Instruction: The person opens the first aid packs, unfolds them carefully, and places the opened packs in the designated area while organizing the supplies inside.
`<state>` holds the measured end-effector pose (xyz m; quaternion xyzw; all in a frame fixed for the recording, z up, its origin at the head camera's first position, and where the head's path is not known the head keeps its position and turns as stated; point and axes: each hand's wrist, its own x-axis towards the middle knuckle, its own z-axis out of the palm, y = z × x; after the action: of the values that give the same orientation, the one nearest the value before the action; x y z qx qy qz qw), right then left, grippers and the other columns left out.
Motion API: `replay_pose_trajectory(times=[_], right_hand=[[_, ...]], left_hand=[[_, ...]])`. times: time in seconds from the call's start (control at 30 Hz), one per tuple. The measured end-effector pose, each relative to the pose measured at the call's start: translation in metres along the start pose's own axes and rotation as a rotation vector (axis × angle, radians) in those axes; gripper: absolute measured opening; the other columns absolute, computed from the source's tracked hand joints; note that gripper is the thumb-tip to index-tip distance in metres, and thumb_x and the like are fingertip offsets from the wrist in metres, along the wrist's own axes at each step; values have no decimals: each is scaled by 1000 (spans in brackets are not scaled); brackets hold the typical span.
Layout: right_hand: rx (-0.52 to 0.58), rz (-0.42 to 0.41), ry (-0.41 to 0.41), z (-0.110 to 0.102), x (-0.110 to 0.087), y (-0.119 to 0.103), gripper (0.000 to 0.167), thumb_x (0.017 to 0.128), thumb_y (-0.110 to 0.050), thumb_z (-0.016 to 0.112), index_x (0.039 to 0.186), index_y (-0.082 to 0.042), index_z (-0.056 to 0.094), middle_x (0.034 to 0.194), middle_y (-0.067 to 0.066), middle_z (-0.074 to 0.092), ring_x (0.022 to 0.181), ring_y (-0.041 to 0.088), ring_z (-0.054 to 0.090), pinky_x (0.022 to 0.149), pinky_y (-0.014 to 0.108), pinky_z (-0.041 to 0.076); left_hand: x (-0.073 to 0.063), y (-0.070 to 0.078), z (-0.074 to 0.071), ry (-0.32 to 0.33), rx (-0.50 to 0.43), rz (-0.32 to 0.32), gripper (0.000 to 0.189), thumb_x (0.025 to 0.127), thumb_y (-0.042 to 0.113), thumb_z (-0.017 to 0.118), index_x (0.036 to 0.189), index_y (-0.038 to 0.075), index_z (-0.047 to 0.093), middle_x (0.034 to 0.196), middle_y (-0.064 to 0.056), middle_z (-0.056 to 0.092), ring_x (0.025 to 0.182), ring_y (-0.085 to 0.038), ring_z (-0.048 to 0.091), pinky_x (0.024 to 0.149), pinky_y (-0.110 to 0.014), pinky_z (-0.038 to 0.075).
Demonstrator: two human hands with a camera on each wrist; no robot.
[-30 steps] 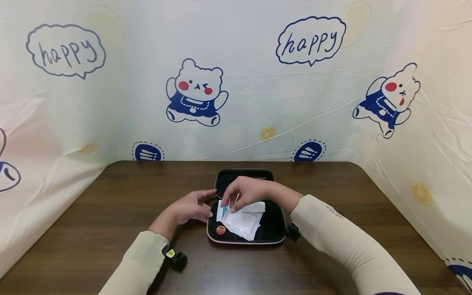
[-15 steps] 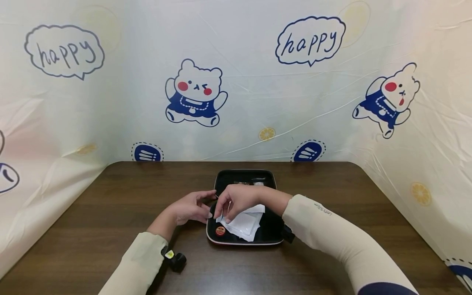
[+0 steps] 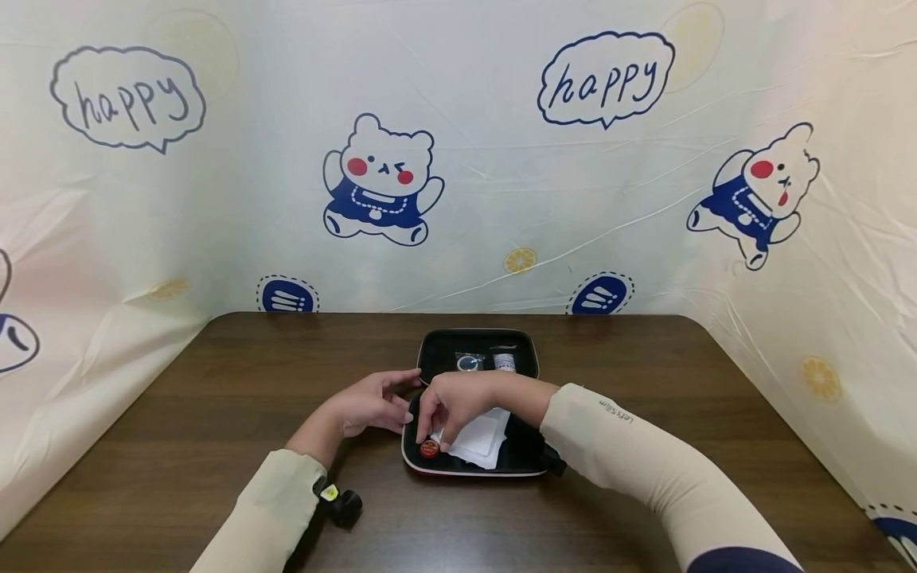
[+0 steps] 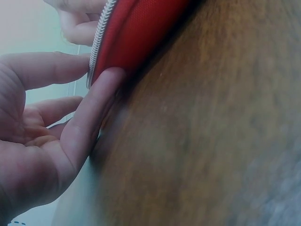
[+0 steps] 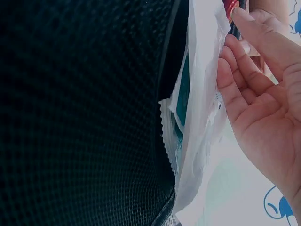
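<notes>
In the head view an unzipped case (image 3: 526, 446) lies spread on the table, black inside; the left wrist view shows its red outer wall (image 4: 141, 35) and zipper. My left hand (image 3: 368, 404) grips its left edge near the hinge, thumb against the red wall and a finger at the zipper. My right hand (image 3: 458, 402) reaches down into the near half, its thumb and finger tips on either side of a small round red tin (image 3: 429, 450). Flat white packets (image 3: 478, 438) lie below its palm, partly hidden; the right wrist view shows a packet (image 5: 202, 94) with teal beneath.
The far half of the case holds a small clear packet with a round thing (image 3: 469, 363) and a small white labelled item (image 3: 505, 362). Brown wooden table (image 3: 286, 350) surrounds the case, with a printed curtain (image 3: 487, 199) behind.
My right hand has moved left and toward me, from over the white packets to the red tin. The items in the far half have come into sight. My left hand has stayed put.
</notes>
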<state>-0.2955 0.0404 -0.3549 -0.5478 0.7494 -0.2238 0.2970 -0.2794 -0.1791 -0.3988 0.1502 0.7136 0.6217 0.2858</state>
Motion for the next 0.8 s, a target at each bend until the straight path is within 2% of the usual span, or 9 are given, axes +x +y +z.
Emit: replay_pose_trajectory(times=[0.33, 0.53, 0.8], right_hand=[[-58, 27, -8, 2, 3, -2, 28, 78, -1, 81, 104, -11, 77, 93, -7, 68, 79, 9, 57, 73, 18, 52], [-82, 48, 2, 3, 3, -4, 22, 78, -4, 81, 98, -12, 77, 91, -8, 64, 80, 7, 57, 74, 17, 51], [-91, 52, -22, 4, 3, -4, 25, 76, -6, 83, 100, -13, 77, 93, -10, 63, 83, 10, 58, 75, 16, 51]], left_hand=[[1, 0, 0, 5, 2, -2, 80, 82, -10, 62, 152, -3, 22, 152, -25, 25, 97, -22, 59, 85, -42, 56], [0, 0, 1, -1, 1, 1, 80, 83, -10, 61, 152, -4, 21, 152, -25, 25, 96, -21, 58, 83, -41, 57], [0, 1, 1, -18, -4, 11, 80, 84, -9, 61, 152, -5, 19, 153, -27, 22, 98, -22, 58, 84, -42, 56]])
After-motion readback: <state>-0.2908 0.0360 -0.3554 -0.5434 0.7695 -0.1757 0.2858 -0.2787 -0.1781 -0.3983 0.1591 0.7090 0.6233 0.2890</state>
